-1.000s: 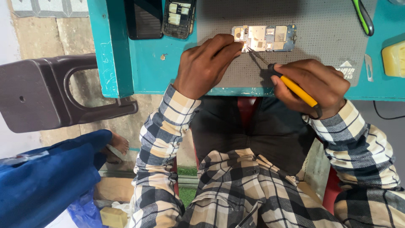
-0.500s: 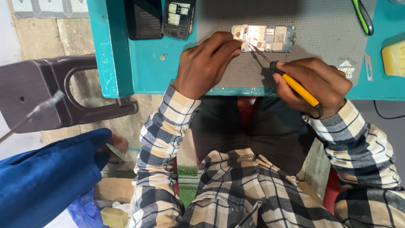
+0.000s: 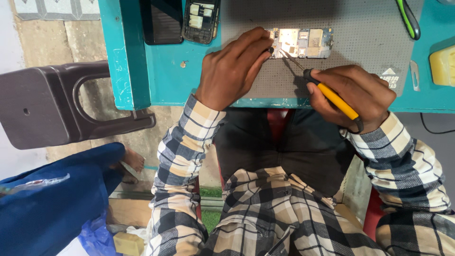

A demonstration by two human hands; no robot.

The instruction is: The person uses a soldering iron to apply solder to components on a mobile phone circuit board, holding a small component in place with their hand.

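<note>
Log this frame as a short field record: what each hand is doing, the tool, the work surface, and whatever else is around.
left hand: fingers steady the near-left end of the opened phone board
right hand: grips the yellow-handled screwdriver, tip set on the board
surface: grey perforated mat on a teal table
also on table: dark phone, phone back shell, green-handled tool, yellow block
beside the table: dark plastic stool, another person's blue-clad leg

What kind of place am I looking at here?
Most likely a small phone-repair bench. A bare circuit board lies on a grey work mat; the right hand holds a yellow screwdriver to it, and opened phones sit on the teal table.
</note>
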